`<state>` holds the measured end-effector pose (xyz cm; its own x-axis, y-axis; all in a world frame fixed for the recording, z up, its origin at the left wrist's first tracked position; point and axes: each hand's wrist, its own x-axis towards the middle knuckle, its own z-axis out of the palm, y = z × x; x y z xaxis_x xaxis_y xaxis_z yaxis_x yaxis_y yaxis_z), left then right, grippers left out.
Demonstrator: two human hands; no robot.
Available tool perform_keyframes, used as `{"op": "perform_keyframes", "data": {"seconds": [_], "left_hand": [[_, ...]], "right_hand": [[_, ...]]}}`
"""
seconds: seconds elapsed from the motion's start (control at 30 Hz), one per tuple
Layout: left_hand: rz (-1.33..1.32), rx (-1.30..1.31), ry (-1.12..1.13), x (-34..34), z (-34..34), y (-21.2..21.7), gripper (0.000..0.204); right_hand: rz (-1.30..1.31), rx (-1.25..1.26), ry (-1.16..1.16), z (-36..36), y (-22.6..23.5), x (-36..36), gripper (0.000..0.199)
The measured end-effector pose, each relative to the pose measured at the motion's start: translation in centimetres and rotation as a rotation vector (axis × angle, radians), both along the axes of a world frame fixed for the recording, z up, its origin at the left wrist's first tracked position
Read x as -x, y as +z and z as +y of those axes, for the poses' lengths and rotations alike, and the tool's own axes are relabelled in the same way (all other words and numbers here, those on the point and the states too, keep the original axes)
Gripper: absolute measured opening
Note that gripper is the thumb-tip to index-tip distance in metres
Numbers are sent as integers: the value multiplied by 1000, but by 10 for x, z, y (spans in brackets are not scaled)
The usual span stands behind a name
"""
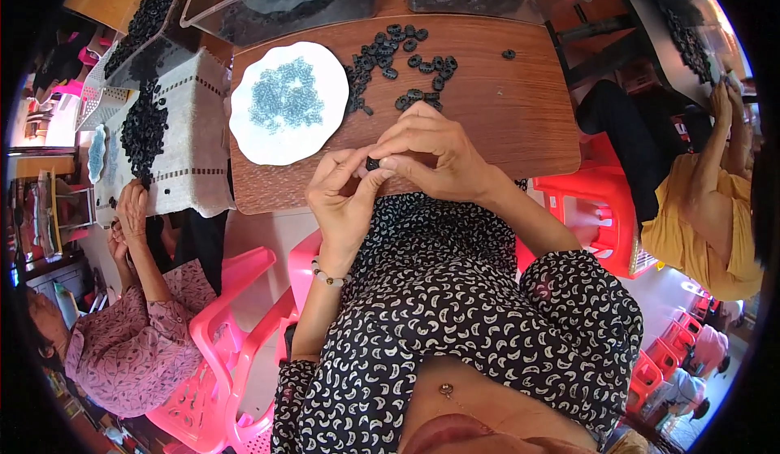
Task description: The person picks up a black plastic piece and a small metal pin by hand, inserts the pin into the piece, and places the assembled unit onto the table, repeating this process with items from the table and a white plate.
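Note:
Both my hands meet over the near edge of the brown wooden table [504, 133]. Between their fingertips is a small black part [372, 164], mostly covered by the fingers. My left hand [343, 198], with a beaded bracelet at the wrist, pinches it from the left. My right hand [435, 152] has its thumb and fingers closed on it from the right. Just beyond my hands lie several loose black oval parts [382, 52]. To their left, a white scalloped plate [244, 133] bears a spread of tiny clear bluish pieces [284, 92].
Clear plastic bins [325, 17] line the table's far side; one at the left holds many black parts [154, 15]. A person in a patterned shirt [134, 348] works at left, another in yellow [691, 227] at right. Pink chairs [231, 356] and a red stool [597, 202] stand close by.

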<state>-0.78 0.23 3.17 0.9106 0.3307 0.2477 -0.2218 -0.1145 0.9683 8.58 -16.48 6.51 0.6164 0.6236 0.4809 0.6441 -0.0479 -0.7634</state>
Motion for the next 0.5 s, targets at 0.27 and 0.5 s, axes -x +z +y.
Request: {"op": "perform_keyframes", "data": {"seconds": [0.27,0.5], "left_hand": [[172,152,-105,9,-6,-10,33],[400,620,-241,13,-7,-8,28]], "right_hand": [[63,79,59,-15,-5,4,24],[-98,116,129,-22,-8,0,35]]}}
